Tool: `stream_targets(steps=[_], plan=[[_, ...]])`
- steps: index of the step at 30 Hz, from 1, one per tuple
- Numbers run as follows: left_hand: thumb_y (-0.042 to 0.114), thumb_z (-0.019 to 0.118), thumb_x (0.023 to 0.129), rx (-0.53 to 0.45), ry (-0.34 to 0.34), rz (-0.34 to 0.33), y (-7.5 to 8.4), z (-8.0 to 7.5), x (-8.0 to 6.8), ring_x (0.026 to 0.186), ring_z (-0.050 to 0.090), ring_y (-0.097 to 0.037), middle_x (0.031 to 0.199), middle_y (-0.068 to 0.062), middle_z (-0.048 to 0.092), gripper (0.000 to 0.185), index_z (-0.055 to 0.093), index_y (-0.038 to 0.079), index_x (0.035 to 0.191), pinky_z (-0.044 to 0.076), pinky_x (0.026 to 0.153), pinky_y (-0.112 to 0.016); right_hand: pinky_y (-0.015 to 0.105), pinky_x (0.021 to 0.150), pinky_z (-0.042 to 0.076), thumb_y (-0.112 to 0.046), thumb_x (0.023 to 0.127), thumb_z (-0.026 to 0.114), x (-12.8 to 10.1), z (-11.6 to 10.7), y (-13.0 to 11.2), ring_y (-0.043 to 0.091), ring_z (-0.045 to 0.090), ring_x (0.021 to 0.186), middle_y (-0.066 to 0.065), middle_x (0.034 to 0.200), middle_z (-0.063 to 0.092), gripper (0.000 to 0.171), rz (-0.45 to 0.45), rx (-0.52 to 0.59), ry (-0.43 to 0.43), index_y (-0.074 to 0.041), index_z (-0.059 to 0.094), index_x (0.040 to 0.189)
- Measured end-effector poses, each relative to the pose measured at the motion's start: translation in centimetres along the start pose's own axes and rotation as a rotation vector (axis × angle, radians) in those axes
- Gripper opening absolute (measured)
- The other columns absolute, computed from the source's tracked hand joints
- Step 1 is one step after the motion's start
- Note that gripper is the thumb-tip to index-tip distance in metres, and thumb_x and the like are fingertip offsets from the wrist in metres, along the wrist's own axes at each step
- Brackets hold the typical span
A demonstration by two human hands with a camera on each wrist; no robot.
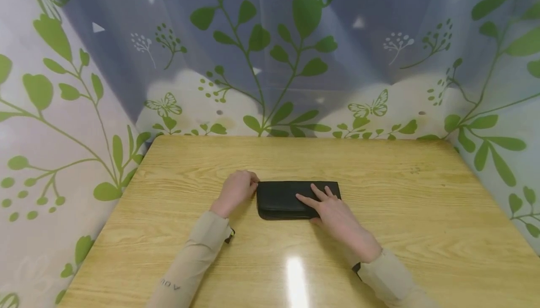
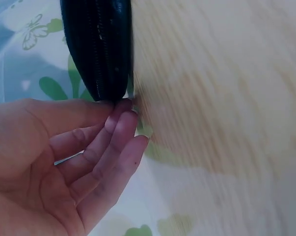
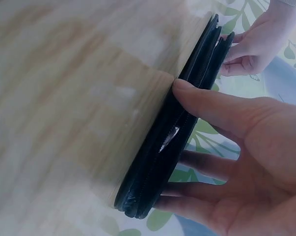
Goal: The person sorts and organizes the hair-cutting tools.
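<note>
A black zip wallet (image 1: 280, 200) lies flat in the middle of the wooden table (image 1: 401, 205). My left hand (image 1: 237, 188) is at the wallet's left end. In the left wrist view, thumb and fingertips (image 2: 124, 109) meet on the corner of the wallet (image 2: 98, 44), pinching it by the zip. My right hand (image 1: 326, 205) rests on top of the wallet's right half with its fingers (image 1: 314, 193) straight. The right wrist view shows the wallet (image 3: 187, 123) edge-on. There the thumb (image 3: 206, 101) presses its near edge and the straight fingers (image 3: 197, 164) lie across its face.
The table (image 3: 64, 98) is walled on three sides by a plastic sheet printed with green leaves and butterflies (image 1: 270, 55). Bare wood lies all around the wallet. A light glare sits on the near part of the table (image 1: 295, 280).
</note>
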State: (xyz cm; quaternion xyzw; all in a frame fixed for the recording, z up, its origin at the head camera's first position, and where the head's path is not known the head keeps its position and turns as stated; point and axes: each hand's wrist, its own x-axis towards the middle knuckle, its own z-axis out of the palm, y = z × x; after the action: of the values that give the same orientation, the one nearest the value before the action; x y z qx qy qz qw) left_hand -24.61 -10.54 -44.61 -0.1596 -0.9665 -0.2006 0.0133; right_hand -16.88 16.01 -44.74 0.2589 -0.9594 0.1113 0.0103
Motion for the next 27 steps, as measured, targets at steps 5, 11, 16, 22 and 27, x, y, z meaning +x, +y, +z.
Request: stream_targets(steps=[5,11,16,22,27], plan=[[0.007,0.072,0.093,0.017,0.013,-0.033,0.0,0.2,0.2,0.079,0.071,-0.025,0.092,-0.009,0.077,0.008,0.079,0.006,0.095,0.059,0.069,-0.039,0.059,0.083,0.056,-0.012,0.082,0.082,-0.1,0.1,-0.1,0.063,0.046,0.126,0.031,0.151,0.043,0.069,0.008,0.004,0.017,-0.017,0.057,0.146],[0.007,0.075,0.09,0.025,-0.013,-0.021,-0.4,0.0,0.1,0.065,0.061,-0.016,0.078,-0.003,0.072,0.007,0.075,0.009,0.084,0.053,0.06,-0.032,0.059,0.083,0.057,-0.012,0.084,0.081,0.0,-0.1,-0.2,0.063,0.046,0.126,0.032,0.151,0.042,0.068,0.004,-0.003,0.008,-0.016,0.055,0.147],[0.004,0.076,0.086,0.04,-0.012,0.061,-1.0,-0.2,-0.5,0.058,0.051,-0.011,0.068,0.003,0.063,0.019,0.066,0.014,0.074,0.042,0.053,-0.026,0.054,0.077,0.059,-0.012,0.084,0.082,0.1,-0.2,-0.2,0.063,0.046,0.126,0.032,0.15,0.043,0.067,0.009,0.012,0.003,-0.016,0.057,0.146],[0.002,0.076,0.085,0.041,-0.029,0.078,-1.5,-0.8,-1.6,0.058,0.047,-0.011,0.065,0.006,0.057,0.025,0.06,0.016,0.07,0.037,0.053,-0.025,0.055,0.078,0.059,-0.013,0.084,0.081,0.2,-0.2,-0.2,0.063,0.046,0.126,0.032,0.15,0.043,0.067,0.011,0.001,-0.015,-0.016,0.057,0.146],[0.001,0.074,0.085,0.05,-0.03,0.103,-1.6,-1.1,-2.4,0.057,0.045,-0.011,0.063,0.006,0.055,0.025,0.059,0.016,0.071,0.035,0.051,-0.024,0.057,0.081,0.058,-0.014,0.084,0.081,0.3,-0.2,-0.2,0.063,0.047,0.125,0.032,0.15,0.043,0.066,0.008,-0.01,-0.015,-0.016,0.057,0.146]])
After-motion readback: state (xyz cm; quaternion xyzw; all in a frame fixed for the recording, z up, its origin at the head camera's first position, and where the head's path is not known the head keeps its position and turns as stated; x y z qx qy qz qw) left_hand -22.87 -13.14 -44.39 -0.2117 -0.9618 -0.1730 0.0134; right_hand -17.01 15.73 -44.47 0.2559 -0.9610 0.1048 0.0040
